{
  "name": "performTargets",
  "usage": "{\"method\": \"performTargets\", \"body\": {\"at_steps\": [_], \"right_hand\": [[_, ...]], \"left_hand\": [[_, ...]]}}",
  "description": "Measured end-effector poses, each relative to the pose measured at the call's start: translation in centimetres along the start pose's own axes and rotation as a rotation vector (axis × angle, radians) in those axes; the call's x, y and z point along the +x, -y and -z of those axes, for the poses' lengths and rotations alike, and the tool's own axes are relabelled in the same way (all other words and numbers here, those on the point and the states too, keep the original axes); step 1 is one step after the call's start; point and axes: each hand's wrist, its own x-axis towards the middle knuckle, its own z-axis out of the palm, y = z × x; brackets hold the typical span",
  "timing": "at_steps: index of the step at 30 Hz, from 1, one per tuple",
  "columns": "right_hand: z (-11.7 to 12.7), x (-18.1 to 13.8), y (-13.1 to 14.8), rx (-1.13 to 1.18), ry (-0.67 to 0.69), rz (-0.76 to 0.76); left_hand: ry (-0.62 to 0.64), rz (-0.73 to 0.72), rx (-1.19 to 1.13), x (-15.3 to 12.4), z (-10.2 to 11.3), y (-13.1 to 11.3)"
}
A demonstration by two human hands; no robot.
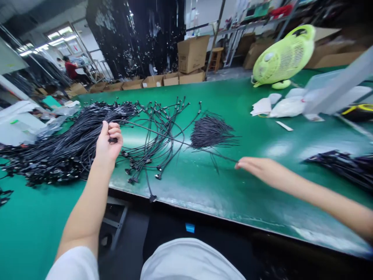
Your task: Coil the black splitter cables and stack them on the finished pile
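Note:
A black cable (163, 135) is stretched across the green table between my two hands. My left hand (110, 140) is closed round one end, and a black connector shows at its palm. At the other end, the fingers of my right hand (253, 165) pinch the cable; their tips are partly hidden. Beneath the cable lies a loose spread of black cables (166, 124) with connectors at their ends. Between my hands, towards the back, sits a pile of short thin black ties or strips (211, 130). A large heap of black cables (72, 132) lies beside my left hand.
A lime-green fan (284, 56) lies at the back right, with white crumpled packets (287, 105) before it. Dark bundled cables (344, 165) rest at the right. Cardboard boxes (192, 54) stand beyond the table (186, 179). A person in red (71, 70) is far left.

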Motion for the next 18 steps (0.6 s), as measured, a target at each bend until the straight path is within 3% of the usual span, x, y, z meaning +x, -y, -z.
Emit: {"method": "performTargets", "body": {"at_steps": [3,5,7,9,11,13,18], "right_hand": [[-3.3,-4.2,4.3,-0.275,0.050,0.124],[-2.9,-4.6,8.0,-0.302,0.091,0.238],[-0.9,-3.3,10.0,-0.278,-0.019,0.203],[1.4,-1.7,9.5,-0.234,-0.179,0.062],[3.0,-1.0,7.3,-0.183,-0.278,-0.079],[3.2,-1.3,4.9,-0.140,-0.272,-0.154],[-0.5,-4.0,1.7,-0.079,-0.185,0.015]], "left_hand": [[0.158,0.056,0.409,-3.5,-2.6,3.8],[0.452,0.162,0.687,-6.9,-5.2,7.3],[0.718,0.347,0.677,-10.1,-7.3,10.0],[0.820,0.518,0.473,-11.9,-8.2,11.0],[0.763,0.612,0.250,-12.1,-8.2,10.5],[0.637,0.628,0.069,-11.1,-7.6,9.2],[0.234,0.570,-0.242,-8.6,-6.5,6.2]]}}
